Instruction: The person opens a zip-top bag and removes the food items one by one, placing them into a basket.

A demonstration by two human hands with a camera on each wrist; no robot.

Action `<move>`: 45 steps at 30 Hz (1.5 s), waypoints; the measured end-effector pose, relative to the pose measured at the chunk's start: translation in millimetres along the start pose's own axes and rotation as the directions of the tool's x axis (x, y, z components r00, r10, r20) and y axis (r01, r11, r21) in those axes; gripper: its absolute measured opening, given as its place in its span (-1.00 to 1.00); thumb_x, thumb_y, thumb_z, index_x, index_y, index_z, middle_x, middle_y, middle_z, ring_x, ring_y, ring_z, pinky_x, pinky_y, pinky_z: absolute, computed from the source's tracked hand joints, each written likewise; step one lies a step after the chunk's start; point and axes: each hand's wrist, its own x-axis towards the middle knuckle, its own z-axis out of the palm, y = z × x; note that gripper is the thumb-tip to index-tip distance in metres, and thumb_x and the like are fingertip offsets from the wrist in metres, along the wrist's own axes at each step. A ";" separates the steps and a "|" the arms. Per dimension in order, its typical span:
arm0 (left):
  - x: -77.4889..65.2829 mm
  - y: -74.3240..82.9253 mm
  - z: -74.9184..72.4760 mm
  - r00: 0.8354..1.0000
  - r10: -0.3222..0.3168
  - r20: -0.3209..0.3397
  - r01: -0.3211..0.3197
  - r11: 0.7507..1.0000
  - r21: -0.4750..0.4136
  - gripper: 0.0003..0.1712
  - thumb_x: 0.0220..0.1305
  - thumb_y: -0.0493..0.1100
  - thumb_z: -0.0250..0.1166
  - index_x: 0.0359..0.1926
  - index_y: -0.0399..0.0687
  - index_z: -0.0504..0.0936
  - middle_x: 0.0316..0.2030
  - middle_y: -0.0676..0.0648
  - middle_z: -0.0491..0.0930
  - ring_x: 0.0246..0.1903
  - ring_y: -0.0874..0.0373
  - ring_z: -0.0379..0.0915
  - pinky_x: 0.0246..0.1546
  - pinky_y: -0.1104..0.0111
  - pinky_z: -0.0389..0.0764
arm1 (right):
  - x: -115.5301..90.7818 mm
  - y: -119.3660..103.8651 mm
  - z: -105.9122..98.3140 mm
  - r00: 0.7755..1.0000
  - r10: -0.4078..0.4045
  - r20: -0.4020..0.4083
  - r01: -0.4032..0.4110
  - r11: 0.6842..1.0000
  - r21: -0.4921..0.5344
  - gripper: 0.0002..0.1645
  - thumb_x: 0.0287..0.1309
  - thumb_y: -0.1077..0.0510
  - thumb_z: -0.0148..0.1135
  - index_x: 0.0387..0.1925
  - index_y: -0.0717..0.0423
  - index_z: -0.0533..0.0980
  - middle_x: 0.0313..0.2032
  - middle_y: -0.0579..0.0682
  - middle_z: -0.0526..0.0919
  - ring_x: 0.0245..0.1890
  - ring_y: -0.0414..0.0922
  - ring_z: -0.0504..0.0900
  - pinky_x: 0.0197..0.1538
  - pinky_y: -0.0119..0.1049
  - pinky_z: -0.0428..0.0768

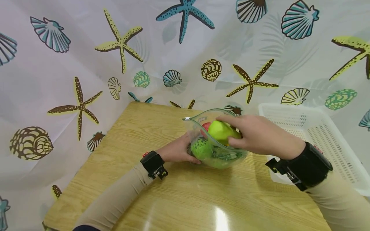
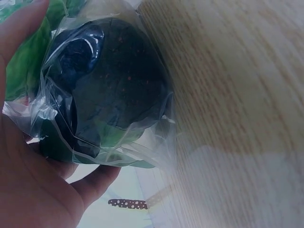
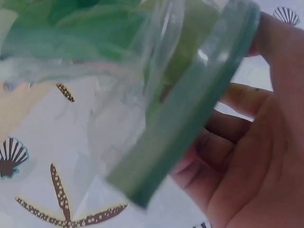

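A clear zip bag [image 3: 180, 123] stands on the table with its mouth open; its green-edged rim has a white slider [image 1: 187, 118]. My left hand [image 1: 180, 150] holds the bag's left side, fingers curled round it. At the mouth, my right hand [image 1: 257, 134] grips a yellow-green fruit [image 1: 221, 132] between thumb and fingers, partly inside the bag. Through the plastic show a red round thing [image 1: 206, 129], a bright green round thing [image 1: 201, 148] and dark leafy greens [image 1: 226, 154]. The left wrist view shows a dark, speckled rounded thing [image 2: 123, 80] in the bag, beside the left palm.
To the right, partly behind the right forearm, sits a white perforated plastic basket [image 1: 332, 134]. The wooden table [image 1: 162, 199] ends at a white curtain [image 1: 185, 57] printed with shells and starfish, at the back and left.
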 end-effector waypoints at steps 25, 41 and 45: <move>1.0 5.5 0.0 1.000 0.026 0.002 -0.026 0.998 -0.049 -0.04 -0.23 0.17 0.56 0.20 0.46 0.22 0.18 0.13 0.18 0.12 0.27 0.12 0.14 0.12 0.35 | -85.8 189.4 7.6 0.882 0.467 0.056 -0.470 0.867 0.167 -0.17 0.29 -0.01 0.13 0.42 0.25 0.05 -0.25 0.34 0.66 -0.47 -0.07 0.60 -0.44 -0.12 0.54; 1.1 4.1 2.8 0.999 0.044 -0.003 -0.045 0.997 -0.064 -0.05 -0.22 0.12 0.58 0.20 0.43 0.23 0.18 0.14 0.18 0.13 0.28 0.11 0.15 0.09 0.32 | -79.8 248.3 78.0 0.774 0.454 0.441 -0.593 0.766 0.250 -0.24 0.31 0.24 -0.08 0.37 0.50 -0.14 -0.49 0.15 0.62 -0.57 0.01 0.53 -0.48 -0.14 0.51; 0.2 3.2 1.9 0.999 0.035 0.002 -0.035 0.997 -0.064 -0.03 -0.23 0.10 0.58 0.21 0.43 0.23 0.18 0.13 0.18 0.13 0.27 0.12 0.15 0.09 0.33 | -81.4 259.8 85.7 0.725 0.467 0.506 -0.659 0.685 0.311 -0.18 0.24 0.32 -0.10 0.36 0.55 -0.24 -0.37 0.30 0.57 -0.50 0.07 0.60 -0.45 -0.11 0.59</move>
